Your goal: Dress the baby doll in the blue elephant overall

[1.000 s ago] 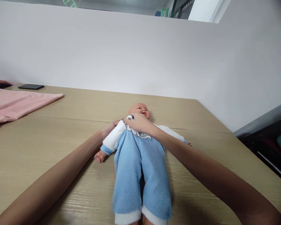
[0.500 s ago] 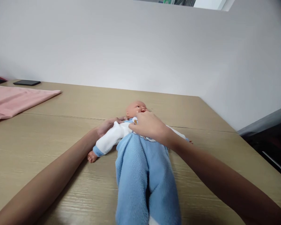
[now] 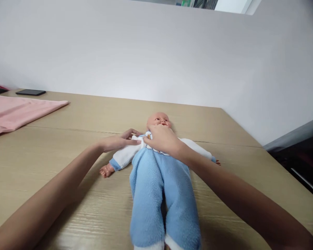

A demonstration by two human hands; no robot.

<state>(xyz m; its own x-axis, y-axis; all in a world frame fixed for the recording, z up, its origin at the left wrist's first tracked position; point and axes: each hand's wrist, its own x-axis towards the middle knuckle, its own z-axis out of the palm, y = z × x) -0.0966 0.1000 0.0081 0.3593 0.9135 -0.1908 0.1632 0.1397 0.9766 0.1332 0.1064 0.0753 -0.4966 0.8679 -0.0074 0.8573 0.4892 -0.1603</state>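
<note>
A baby doll lies on its back on the wooden table, head away from me. It wears a fleece outfit with white sleeves, blue legs and white cuffs at the feet. At the doll's shoulder on the left side, my left hand has its thumb on the white fabric and its fingers curled behind, closed on the cloth. My right hand lies across the upper chest below the chin, fingers closed on the outfit near the collar. Its back hides part of the chest and the neck.
A pink cloth lies on the left of the table. Behind it is a dark phone-like slab. A pale wall rises at the table's far edge. Dark objects stand beyond the right edge.
My left hand has risen from beside the doll's shoulder, its thumb now over the sleeve. The doll's head has shifted right and its trouser cuffs have come into view. My right hand stays near the collar.
</note>
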